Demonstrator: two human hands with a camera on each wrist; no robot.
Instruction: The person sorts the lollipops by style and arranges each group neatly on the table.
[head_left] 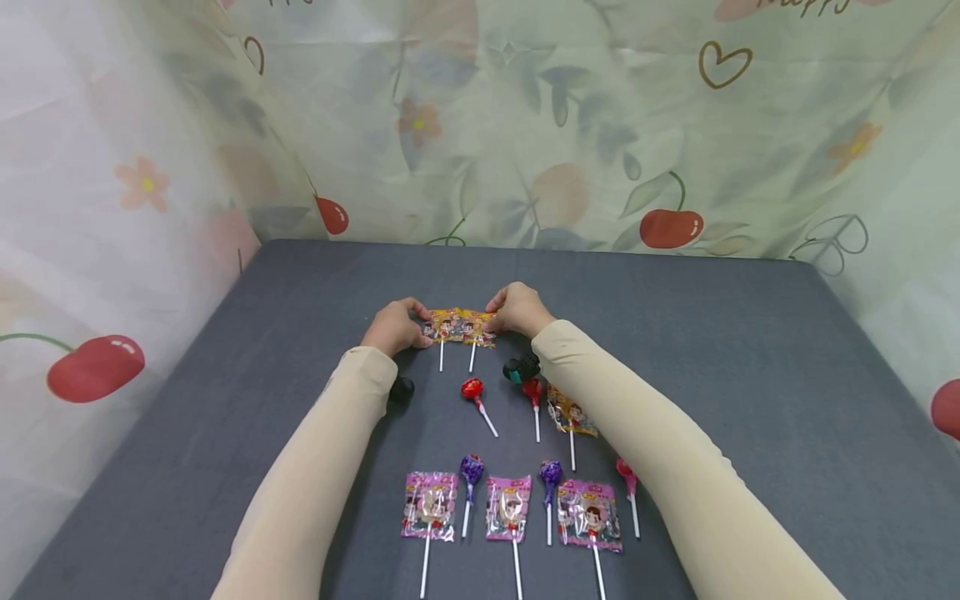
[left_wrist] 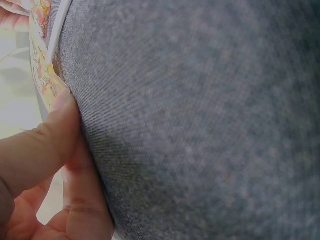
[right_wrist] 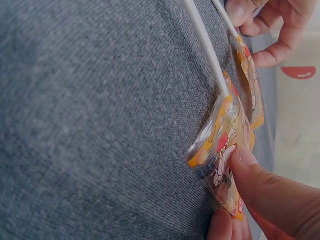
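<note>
Two flat lollipops in orange printed wrappers lie side by side at the middle of the table, white sticks towards me. My left hand (head_left: 397, 327) pinches the outer edge of the left orange-wrapped lollipop (head_left: 446, 323); in the left wrist view its thumb (left_wrist: 62, 117) presses on the wrapper. My right hand (head_left: 522, 310) pinches the right orange-wrapped lollipop (right_wrist: 234, 132) by its wrapper, thumb on top and fingertips at the underside. Between the hands the two wrappers touch or slightly overlap.
Nearer me lie a red lollipop (head_left: 472, 389), another red lollipop (head_left: 532, 390) and an orange-wrapped lollipop (head_left: 572, 412) partly behind my right sleeve. A front row holds pink-wrapped lollipops (head_left: 430, 506), purple lollipops (head_left: 472, 470) and a pinkish-red lollipop (head_left: 627, 472). A printed curtain (head_left: 510, 150) hangs behind the grey table (head_left: 750, 350).
</note>
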